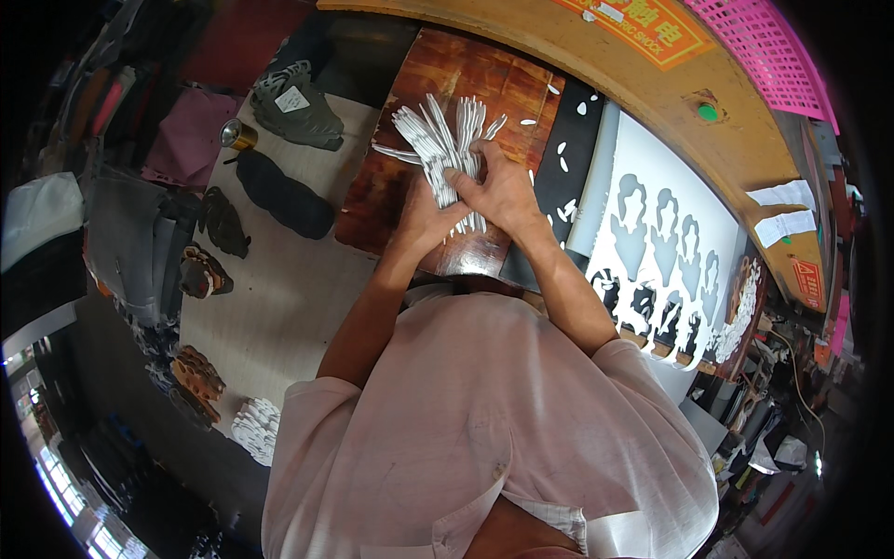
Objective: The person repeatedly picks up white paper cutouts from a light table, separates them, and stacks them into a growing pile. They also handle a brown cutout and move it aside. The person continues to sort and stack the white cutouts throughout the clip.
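Observation:
Between my two hands is a thick bundle of thin white cut-out pieces (430,140), its far ends splayed into fans. My left hand (430,212) is closed around the near left side of the bundle. From the right, my right hand (501,186) grips it, thumb across the front and fingers curled behind. The exact outline of the pieces is hidden by the stacking. Beneath is a glossy red-brown wooden board (365,210).
Right of the board lies a white sheet (643,154) with shaped cut-outs, beside small white scraps (562,149) on black material. A yellow-brown machine beam (521,28) spans the far side. On the left table (279,307) are a dark pouch (284,196), a tin (239,135) and white stacked pieces (256,430).

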`<state>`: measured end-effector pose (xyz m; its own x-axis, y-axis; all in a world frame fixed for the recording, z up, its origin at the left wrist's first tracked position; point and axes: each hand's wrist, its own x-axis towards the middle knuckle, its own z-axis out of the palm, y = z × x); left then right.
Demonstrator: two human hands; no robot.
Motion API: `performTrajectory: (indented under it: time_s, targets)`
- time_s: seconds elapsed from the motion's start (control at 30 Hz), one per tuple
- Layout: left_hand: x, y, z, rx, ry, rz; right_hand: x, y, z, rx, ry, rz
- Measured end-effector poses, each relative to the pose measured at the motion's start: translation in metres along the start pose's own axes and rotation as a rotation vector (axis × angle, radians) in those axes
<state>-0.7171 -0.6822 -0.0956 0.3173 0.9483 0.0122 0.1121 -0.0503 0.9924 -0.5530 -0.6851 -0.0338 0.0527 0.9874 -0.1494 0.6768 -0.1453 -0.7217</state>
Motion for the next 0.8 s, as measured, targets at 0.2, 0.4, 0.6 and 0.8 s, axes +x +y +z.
performTrajectory:
  time_s: [0.2, 0.4, 0.6, 0.8]
  targets:
    - [0.0008, -0.0031, 0.0001, 0.001, -0.006, -0.008, 0.0016, 0.0016, 0.0035, -0.023, 0.027, -0.02]
    - [0.0031, -0.0038, 0.0009, 0.069, 0.0, 0.021, 0.0022, -0.0012, 0.0014, -0.044, -0.016, 0.023]
    - [0.0011, -0.0031, 0.0008, 0.063, -0.021, -0.01, 0.0021, -0.0034, 0.0043, -0.105, 0.036, -0.015]
    - [0.0017, -0.0016, 0.0004, 0.111, -0.048, -0.042, 0.001, -0.0081, 0.0056, -0.131, 0.039, -0.001]
